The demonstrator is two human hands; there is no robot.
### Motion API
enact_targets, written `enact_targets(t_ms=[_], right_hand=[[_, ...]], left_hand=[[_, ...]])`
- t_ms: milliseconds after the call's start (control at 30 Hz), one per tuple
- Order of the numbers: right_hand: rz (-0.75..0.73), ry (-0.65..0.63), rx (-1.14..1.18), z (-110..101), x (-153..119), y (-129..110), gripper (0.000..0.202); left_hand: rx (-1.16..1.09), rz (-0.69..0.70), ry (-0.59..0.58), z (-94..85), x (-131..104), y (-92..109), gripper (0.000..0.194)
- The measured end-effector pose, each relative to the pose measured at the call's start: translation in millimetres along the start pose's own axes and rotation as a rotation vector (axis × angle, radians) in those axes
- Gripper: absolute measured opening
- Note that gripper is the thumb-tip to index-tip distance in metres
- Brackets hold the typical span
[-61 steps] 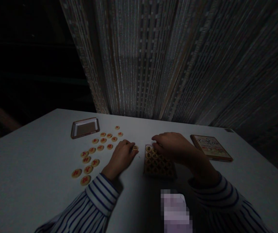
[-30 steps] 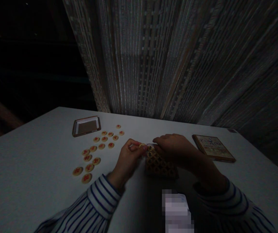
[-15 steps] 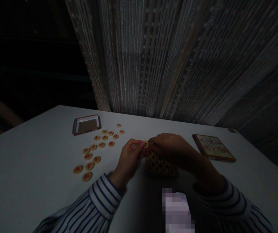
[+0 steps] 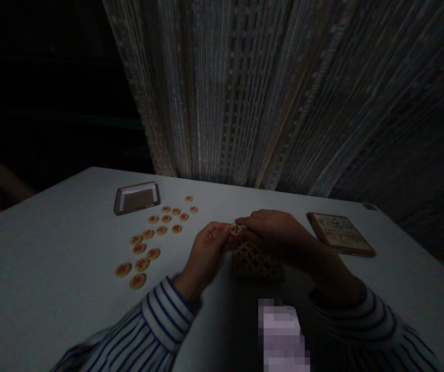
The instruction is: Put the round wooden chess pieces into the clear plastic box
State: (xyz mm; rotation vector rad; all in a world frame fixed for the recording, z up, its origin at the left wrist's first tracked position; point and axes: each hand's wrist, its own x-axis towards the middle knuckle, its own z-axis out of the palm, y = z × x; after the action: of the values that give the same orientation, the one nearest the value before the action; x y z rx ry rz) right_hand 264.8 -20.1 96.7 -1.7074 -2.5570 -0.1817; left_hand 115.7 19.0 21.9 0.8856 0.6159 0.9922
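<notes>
A round wooden xiangqi piece (image 4: pixel 235 229) with a dark green or black character faces up between my two hands. My left hand (image 4: pixel 211 247) is closed, pinching its left edge between thumb and fingers. From the right, my right hand (image 4: pixel 274 230) reaches over with its fingertips at the piece's other edge; part of its grip is hidden. Just below them, several more pieces (image 4: pixel 250 268) sit in rows in a dark box (image 4: pixel 279 278), partly covered by my right hand. To the left, several pieces with red characters (image 4: pixel 141 264) lie loose on the white table (image 4: pixel 70 227).
An open tray-like lid (image 4: pixel 158 192) lies at the back left. At the right is a flat framed box or lid with a printed picture (image 4: pixel 340 233). A phone-like object, blurred out (image 4: pixel 284 336), lies at the near edge. A striped curtain (image 4: pixel 222 93) hangs behind the table.
The piece between my hands has turned so its dark character faces me more fully. My hands have barely moved, and the loose pieces lie as before.
</notes>
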Motion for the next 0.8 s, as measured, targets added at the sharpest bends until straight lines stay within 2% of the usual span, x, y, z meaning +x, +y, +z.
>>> enact_targets(t_ms=[167, 300, 600, 800], right_hand=[[0.028, -0.011, -0.008, -2.8, -0.8, 1.0, 0.025], [-0.004, -0.023, 0.049, -2.1, -0.3, 0.5, 0.024], [-0.043, 0.016, 0.119, -2.6, -1.8, -0.7, 0.027], [-0.057, 0.028, 0.125, -2.9, -1.3, -2.8, 0.028]], left_hand=[[-0.014, -0.040, 0.022, 0.5, -1.0, -1.0, 0.028], [-0.031, -0.082, 0.021, 1.1, -1.8, -3.6, 0.027], [-0.040, -0.053, 0.005, 1.1, -1.6, -1.8, 0.026], [-0.025, -0.050, 0.035, 1.6, -1.7, -1.6, 0.025]])
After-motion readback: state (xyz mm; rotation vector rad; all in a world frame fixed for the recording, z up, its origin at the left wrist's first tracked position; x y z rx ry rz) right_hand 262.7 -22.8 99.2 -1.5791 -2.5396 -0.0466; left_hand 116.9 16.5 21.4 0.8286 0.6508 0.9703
